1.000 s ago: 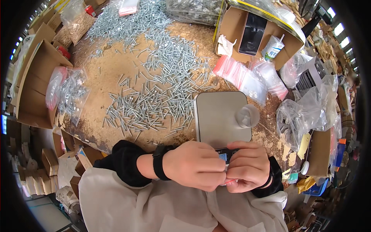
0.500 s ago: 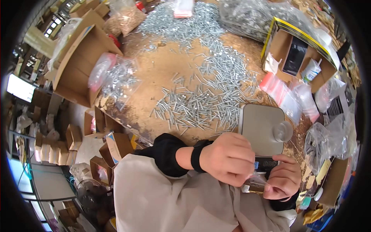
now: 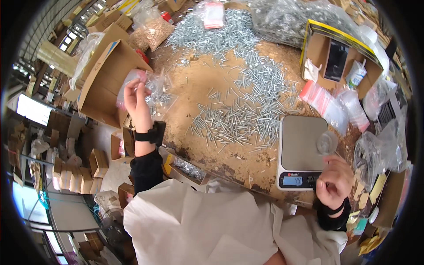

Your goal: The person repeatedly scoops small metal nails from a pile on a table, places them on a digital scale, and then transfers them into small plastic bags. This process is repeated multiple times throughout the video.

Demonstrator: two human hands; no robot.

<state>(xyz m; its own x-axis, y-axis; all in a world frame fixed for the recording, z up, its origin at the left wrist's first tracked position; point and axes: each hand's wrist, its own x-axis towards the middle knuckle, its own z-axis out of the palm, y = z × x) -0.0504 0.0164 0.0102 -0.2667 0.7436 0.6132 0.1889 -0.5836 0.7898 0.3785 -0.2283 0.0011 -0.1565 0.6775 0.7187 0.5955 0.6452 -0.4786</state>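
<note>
My left hand [image 3: 138, 104] is raised at the near side of an open cardboard box [image 3: 99, 84], its fingers parted and lightly bent. Beside it, clear bags of small metal pieces [image 3: 159, 90] lie at the box's mouth. My right hand [image 3: 335, 183] is at the near right corner of a digital scale [image 3: 302, 141], fingers curled in; whatever may be inside them is hidden. Just beyond its fingertips, a small clear cup [image 3: 327, 142] sits on the scale plate's right edge. Loose silvery screws or nails [image 3: 234, 121] are spread across the table left of the scale.
A larger heap of metal pieces [image 3: 212, 39] lies at the back, under a pack of small bags [image 3: 213, 15]. Red-and-clear bags [image 3: 324, 106] lie right of the scale. A cardboard box [image 3: 317, 48] holds a phone [image 3: 336, 59]. The table's front edge [image 3: 229, 176] runs before me.
My hands were together over the scale's near end with a small clear bag between them. The left has swung far left to the box; the right has shifted slightly up, uncovering the lit display.
</note>
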